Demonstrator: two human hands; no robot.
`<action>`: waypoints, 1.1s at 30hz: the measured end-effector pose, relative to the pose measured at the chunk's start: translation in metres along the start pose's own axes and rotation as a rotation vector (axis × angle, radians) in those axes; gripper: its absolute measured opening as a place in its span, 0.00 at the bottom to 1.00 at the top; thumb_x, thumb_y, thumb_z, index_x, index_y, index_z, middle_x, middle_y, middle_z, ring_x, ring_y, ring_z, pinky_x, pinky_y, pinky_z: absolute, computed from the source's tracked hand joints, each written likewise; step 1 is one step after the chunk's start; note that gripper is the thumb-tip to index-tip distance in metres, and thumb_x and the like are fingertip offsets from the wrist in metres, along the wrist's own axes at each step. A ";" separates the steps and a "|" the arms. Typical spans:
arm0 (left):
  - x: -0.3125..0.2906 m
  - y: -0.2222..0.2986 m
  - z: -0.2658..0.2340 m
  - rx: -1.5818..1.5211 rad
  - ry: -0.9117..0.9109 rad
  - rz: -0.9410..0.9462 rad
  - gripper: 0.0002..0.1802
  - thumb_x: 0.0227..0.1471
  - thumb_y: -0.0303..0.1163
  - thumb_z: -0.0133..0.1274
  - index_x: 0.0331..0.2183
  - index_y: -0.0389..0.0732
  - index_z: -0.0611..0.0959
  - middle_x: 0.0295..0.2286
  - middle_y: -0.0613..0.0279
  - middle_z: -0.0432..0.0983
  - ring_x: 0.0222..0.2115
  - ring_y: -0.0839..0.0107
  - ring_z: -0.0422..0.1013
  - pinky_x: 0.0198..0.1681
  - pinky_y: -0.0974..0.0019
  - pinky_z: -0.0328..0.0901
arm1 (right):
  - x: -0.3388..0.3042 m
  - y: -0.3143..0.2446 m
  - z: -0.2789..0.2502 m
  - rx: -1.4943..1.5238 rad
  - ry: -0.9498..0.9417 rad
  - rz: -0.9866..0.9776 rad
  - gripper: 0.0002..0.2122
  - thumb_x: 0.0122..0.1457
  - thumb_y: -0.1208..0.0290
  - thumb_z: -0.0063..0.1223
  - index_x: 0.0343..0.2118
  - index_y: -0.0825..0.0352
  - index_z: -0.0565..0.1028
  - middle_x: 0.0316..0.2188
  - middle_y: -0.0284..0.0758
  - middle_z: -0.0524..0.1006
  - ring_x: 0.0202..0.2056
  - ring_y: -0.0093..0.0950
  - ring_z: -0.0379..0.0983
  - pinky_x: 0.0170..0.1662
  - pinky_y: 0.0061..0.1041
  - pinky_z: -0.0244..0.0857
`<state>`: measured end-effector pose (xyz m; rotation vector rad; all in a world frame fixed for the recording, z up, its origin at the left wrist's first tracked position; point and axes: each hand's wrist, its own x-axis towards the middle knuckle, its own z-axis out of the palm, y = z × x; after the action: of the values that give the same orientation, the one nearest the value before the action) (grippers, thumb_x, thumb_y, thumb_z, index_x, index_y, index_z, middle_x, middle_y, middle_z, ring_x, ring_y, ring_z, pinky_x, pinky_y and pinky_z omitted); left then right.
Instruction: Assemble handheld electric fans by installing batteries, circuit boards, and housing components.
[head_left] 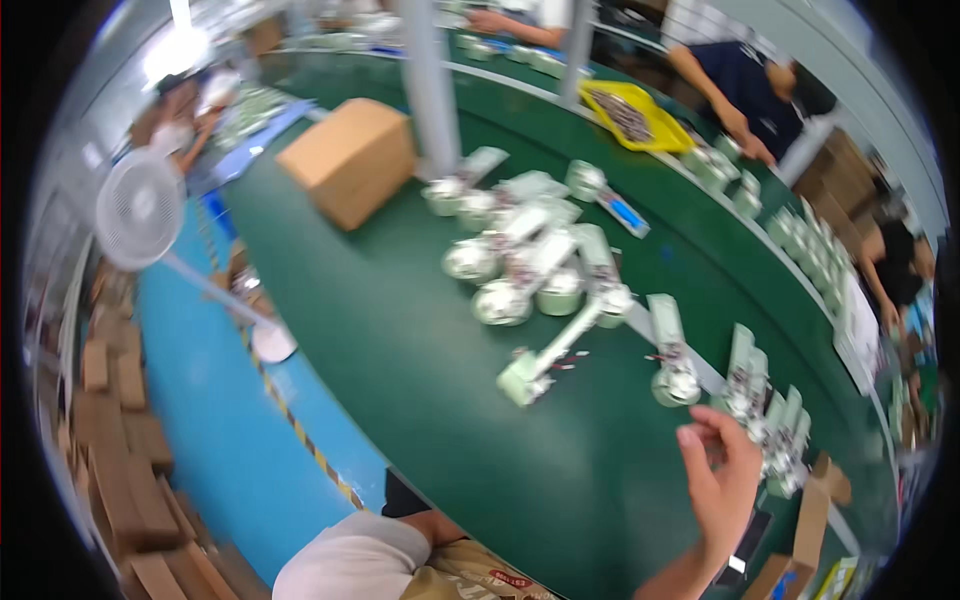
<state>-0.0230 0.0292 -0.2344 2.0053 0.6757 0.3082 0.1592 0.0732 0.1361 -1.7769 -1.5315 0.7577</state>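
My right hand [722, 470] is raised over the green table, thumb and fingers apart and curved, with nothing visible between them. Just beyond its fingertips lies a pale green device [676, 384] with a round head, flat handle and loose wires. More such devices [785, 430] are clustered to the hand's right, partly covered by it. A single unit [520, 380] lies tilted in the middle of the table, wires trailing. Behind it, several similar units [502, 302] sit in a group. My left sleeve [350, 560] and part of that forearm show at the lower edge; the left hand is hidden.
A closed cardboard box [355, 160] stands far left by a grey post [430, 90]. A yellow tray [630, 115] of small parts lies at the back, near a co-worker's arm [735, 120]. An open carton [810, 525] is at lower right; a white fan [140, 208] stands left.
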 end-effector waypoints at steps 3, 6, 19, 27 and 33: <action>0.020 0.030 0.010 -0.082 -0.132 0.016 0.21 0.60 0.44 0.53 0.46 0.38 0.83 0.44 0.43 0.79 0.46 0.49 0.75 0.52 0.54 0.68 | 0.038 -0.011 -0.005 -0.225 -0.127 -0.376 0.12 0.57 0.73 0.63 0.43 0.69 0.79 0.29 0.35 0.79 0.30 0.27 0.78 0.34 0.25 0.70; 0.030 0.057 -0.003 -0.094 -0.201 0.021 0.21 0.60 0.44 0.53 0.47 0.38 0.82 0.44 0.43 0.79 0.46 0.49 0.74 0.52 0.54 0.68 | 0.037 -0.002 -0.008 -0.470 -0.165 -0.475 0.13 0.56 0.68 0.65 0.42 0.67 0.79 0.32 0.39 0.81 0.33 0.37 0.80 0.36 0.31 0.73; -0.025 0.112 0.030 0.107 -0.215 -0.056 0.23 0.60 0.45 0.54 0.48 0.38 0.82 0.45 0.42 0.79 0.48 0.49 0.74 0.53 0.55 0.67 | -0.120 0.157 0.094 -0.342 0.338 -0.312 0.11 0.57 0.64 0.65 0.26 0.62 0.75 0.15 0.31 0.69 0.21 0.31 0.69 0.25 0.32 0.64; -0.091 0.210 -0.037 -0.136 -0.584 0.085 0.24 0.60 0.47 0.57 0.45 0.35 0.81 0.38 0.51 0.81 0.37 0.60 0.77 0.43 0.59 0.71 | -0.036 0.135 0.065 -0.193 0.305 -0.346 0.25 0.49 0.60 0.71 0.48 0.64 0.75 0.43 0.38 0.76 0.45 0.37 0.74 0.47 0.35 0.70; -0.034 0.217 -0.121 0.047 0.080 0.138 0.20 0.59 0.39 0.60 0.48 0.37 0.79 0.40 0.55 0.79 0.39 0.67 0.76 0.39 0.62 0.73 | 0.068 0.145 0.075 -0.230 0.244 -0.477 0.42 0.46 0.60 0.73 0.65 0.60 0.64 0.61 0.43 0.69 0.61 0.42 0.66 0.63 0.36 0.63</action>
<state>-0.0355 0.0138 0.0154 2.0980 0.5993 0.4605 0.1975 0.1353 -0.0247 -1.4968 -1.8248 0.1313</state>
